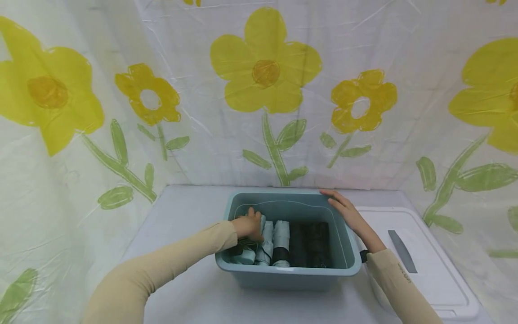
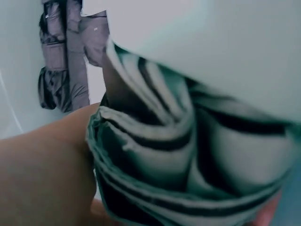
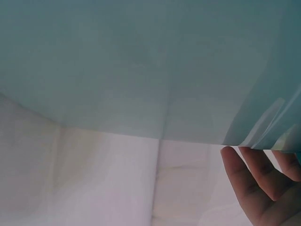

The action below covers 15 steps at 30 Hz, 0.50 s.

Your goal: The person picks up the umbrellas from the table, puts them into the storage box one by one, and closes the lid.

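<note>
A teal plastic bin [image 1: 289,281] holds a row of folded umbrellas. Light blue-grey umbrellas [image 1: 281,234] lie in its middle, and dark ones [image 1: 319,240] lie to the right. My left hand [image 1: 250,226] reaches inside at the left end and grips a light folded umbrella [image 1: 244,257], whose pale end faces me. Up close in the left wrist view, the folds of its fabric [image 2: 160,157] fill the frame, and most of the fingers are hidden behind it. My right hand [image 1: 345,212] rests on the bin's back right corner, its fingertips [image 3: 230,153] touching the rim with fingers fairly straight.
To the right of the bin, a white lid [image 1: 441,265] with a grey strip lies on what looks like a white container partly hidden by my right sleeve. The bin stands on a pale table [image 1: 182,279]. Behind hangs a flower-printed curtain [image 1: 210,148].
</note>
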{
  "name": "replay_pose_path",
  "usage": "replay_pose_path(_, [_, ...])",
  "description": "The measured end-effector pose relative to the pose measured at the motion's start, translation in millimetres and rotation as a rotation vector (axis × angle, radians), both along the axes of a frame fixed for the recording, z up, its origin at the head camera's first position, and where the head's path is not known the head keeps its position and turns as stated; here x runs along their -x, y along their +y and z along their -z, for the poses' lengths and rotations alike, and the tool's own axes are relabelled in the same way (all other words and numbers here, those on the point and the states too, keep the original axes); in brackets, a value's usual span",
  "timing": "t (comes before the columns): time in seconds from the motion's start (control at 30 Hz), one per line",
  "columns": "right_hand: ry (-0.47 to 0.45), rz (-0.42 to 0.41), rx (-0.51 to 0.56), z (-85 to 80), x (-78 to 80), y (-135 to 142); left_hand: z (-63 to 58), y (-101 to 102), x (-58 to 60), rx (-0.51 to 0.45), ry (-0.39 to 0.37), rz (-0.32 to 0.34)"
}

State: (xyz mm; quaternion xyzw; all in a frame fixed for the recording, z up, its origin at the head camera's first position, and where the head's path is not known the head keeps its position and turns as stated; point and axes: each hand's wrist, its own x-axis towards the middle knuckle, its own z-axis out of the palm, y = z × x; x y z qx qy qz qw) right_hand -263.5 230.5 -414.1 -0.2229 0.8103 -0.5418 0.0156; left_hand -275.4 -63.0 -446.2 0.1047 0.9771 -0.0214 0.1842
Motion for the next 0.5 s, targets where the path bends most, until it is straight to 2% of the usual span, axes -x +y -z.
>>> replay_pose_path(0.07, [-0.004, 0.004, -0.002, 0.5, 0.0, 0, -5.7, 2, -5.6, -0.003, -0.002, -0.002])
replay_pose_path(0.1, [-0.003, 0.005, -0.002, 0.5, -0.2, 0, -17.7, 4, -13.2, 0.002, -0.022, -0.021])
replay_pose_path(0.2, [0.002, 0.003, -0.007, -1.2, -1.3, -1, -26.9, 5, -21.1, -0.011, -0.041, -0.033])
replay_pose_path(0.3, [0.011, 0.000, 0.000, 1.3, 1.3, 0, -26.1, 5, -21.0, 0.005, -0.053, -0.028])
replay_pose_path(0.5, [0.016, 0.001, 0.012, 23.1, 16.0, 8, -24.4, 6, -20.6, 0.037, -0.071, -0.018])
